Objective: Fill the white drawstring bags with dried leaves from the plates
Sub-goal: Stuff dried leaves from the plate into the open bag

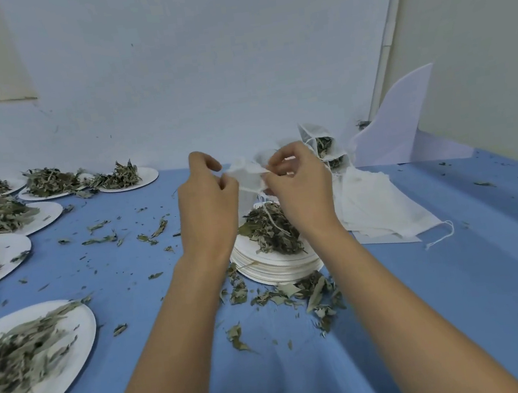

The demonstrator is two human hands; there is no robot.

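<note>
Single wide-angle view from the person's head, facing forward and down, close over the left hand point(208, 202) and right hand point(298, 185) at centre, table point(456, 270) spreading either side of the hands, wall point(203, 72) beyond them

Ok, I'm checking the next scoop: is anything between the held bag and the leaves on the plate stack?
Nothing visible does. The left hand and right hand pinch the bag above the leaves on the plate stack; only its drawstring hangs down onto them.

Grey-green leaves point(271, 227) on white plates point(279, 267); plain blue tablecloth point(458, 286).
</note>
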